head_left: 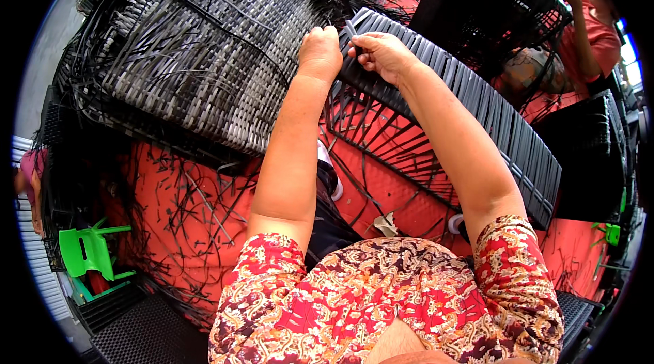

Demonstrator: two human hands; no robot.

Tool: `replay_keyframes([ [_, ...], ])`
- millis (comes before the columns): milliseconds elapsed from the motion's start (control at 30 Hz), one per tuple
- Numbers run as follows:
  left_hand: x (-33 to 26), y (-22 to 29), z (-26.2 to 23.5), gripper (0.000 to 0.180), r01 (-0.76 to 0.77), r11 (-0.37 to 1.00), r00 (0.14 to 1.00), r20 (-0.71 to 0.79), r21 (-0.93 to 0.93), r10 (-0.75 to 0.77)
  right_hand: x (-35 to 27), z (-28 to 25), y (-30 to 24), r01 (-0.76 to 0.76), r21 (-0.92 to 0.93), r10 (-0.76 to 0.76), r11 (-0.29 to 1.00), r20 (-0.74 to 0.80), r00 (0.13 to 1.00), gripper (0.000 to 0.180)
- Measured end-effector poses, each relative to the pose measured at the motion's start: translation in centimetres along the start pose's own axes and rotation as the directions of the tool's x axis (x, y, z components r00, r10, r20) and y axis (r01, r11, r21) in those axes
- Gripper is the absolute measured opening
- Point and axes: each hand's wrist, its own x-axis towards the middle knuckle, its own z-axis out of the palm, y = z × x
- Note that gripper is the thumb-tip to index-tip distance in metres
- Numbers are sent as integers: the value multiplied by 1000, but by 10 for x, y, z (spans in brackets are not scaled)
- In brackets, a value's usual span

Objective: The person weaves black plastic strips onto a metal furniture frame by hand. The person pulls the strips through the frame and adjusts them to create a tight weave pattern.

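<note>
Both my arms reach forward to the far end of a long frame wrapped in dark grey flat strips (456, 78). My right hand (385, 56) is closed in a pinch on a short grey wicker strip (351, 29), whose end sticks up past the fingers. Just left of it, my left hand (320, 52) is curled into a fist at the frame's corner; whatever it may hold is hidden behind the knuckles. Beside that fist lies a large woven wicker panel (204, 57) in mixed greys, with many loose strands along its edges.
Black strip scraps litter the red floor covering (184, 207). A green plastic chair (88, 251) stands at the left. Black woven furniture (470, 10) is at the upper right, where a person in a red top (603, 37) sits. Another person's arm (34, 190) shows at the far left.
</note>
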Motion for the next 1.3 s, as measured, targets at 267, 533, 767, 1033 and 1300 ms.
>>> replay_keyframes([
  [267, 7, -20, 2, 20, 22, 998, 997, 78, -59, -18, 1, 2, -1, -8, -63, 8, 998, 9, 1000, 12],
  [533, 0, -15, -6, 22, 171, 954, 985, 54, -245, -162, -8, 1, -13, -102, -82, 107, 991, 53, 993, 11],
  [767, -11, -20, -7, 21, 198, 898, 978, 18, -393, -208, 1, 0, -21, -280, -267, 315, 922, 97, 944, 12],
  [1033, -15, -20, -12, 21, 153, 899, 988, 59, -411, -141, 8, 14, -24, -116, -577, 272, 808, 192, 943, 13],
  [1300, -19, -46, -23, 32, 460, 315, 888, 432, -830, -157, 14, 16, -24, -72, -678, 283, 731, 205, 937, 14],
])
